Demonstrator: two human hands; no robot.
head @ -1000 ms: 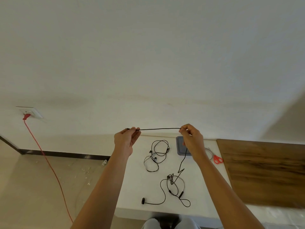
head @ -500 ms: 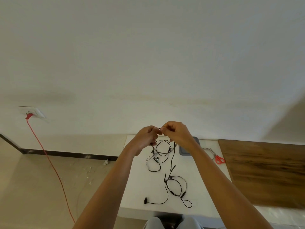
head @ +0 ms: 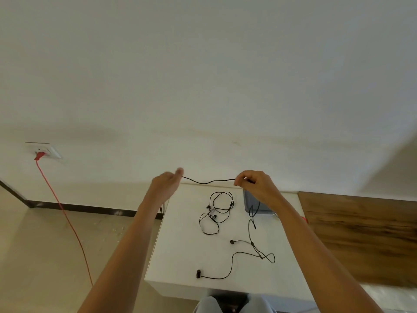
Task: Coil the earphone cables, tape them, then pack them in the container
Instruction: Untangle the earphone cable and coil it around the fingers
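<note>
Head view: left hand (head: 165, 185) and right hand (head: 255, 185) each pinch the cable (head: 209, 182), slack between them above the worktop (head: 180, 256) back edge; likely light and limp, best gripped on cord, not earbuds (head: 198, 274).

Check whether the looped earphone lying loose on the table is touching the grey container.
Apart. The head view shows a strip of bare white table between the looped earphone and the grey container, at its left wall.
</note>
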